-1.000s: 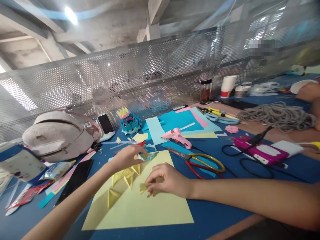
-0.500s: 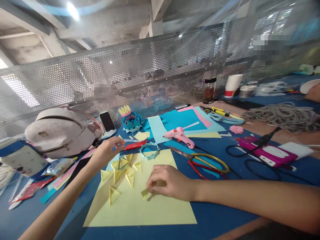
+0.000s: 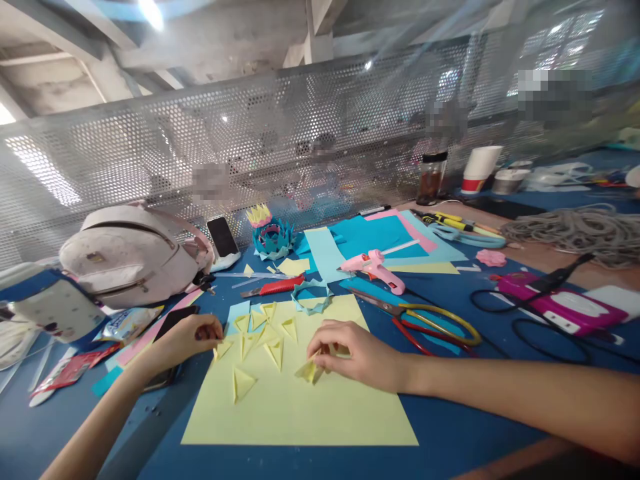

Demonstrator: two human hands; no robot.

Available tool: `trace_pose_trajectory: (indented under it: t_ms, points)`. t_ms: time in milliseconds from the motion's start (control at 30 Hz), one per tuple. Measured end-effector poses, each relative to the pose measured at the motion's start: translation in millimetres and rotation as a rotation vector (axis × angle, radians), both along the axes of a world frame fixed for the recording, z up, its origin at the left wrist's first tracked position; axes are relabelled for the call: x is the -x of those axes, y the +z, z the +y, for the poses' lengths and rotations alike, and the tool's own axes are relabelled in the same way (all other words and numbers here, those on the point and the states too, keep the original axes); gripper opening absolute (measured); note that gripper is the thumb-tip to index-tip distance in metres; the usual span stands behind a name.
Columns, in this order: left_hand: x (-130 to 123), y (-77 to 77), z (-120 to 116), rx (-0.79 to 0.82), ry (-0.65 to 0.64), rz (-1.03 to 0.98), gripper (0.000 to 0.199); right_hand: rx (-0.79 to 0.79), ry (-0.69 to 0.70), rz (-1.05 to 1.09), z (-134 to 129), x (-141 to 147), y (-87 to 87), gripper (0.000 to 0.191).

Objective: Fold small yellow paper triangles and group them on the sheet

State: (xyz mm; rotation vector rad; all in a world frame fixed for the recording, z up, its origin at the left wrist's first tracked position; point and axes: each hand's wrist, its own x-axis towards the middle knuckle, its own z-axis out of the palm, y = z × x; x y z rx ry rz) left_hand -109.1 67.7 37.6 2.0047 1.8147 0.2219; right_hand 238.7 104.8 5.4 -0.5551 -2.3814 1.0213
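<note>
My right hand (image 3: 350, 357) pinches a small folded yellow paper triangle (image 3: 309, 371) between thumb and fingers, just over a large yellow sheet (image 3: 300, 420). At the sheet's left edge, my left hand (image 3: 193, 341) has its fingers closed on the tip of another folded yellow triangle (image 3: 223, 349). Between the hands lies a loose cluster of several more folded triangles (image 3: 260, 333), with a single triangle (image 3: 243, 385) nearer to me. A light blue zigzag paper ring (image 3: 311, 298) rests at the sheet's far edge.
Scissors (image 3: 415, 317), a pink glue gun (image 3: 373, 268) and a red utility knife (image 3: 280, 285) lie beyond the sheet. A blue paper flower (image 3: 273, 239) stands farther back. A backpack (image 3: 125, 257) is at left; a magenta device (image 3: 560, 303) with black cable lies right.
My left hand has come down and back toward me from near the red knife to the triangle at the sheet's left edge. The right hand still holds its triangle, now turned somewhat.
</note>
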Motion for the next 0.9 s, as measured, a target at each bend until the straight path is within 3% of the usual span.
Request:
trace_pose_trajectory:
  t_ms: [400, 600, 900]
  points:
    - [5, -13.7, -4, -0.014, -0.026, 0.013, 0.019, 0.011, -0.018, -0.001, -1, 0, -2.2, 0.012]
    - [-2, -5.2, -11, 0.071, -0.099, -0.041, 0.015, -0.048, -0.111, -0.088, 0, -1, -3.5, 0.011]
    - [-16, 1.0, -16, 0.085, -0.157, -0.009, 0.011, -0.177, -0.077, -0.062, -1, 0, -2.0, 0.016]
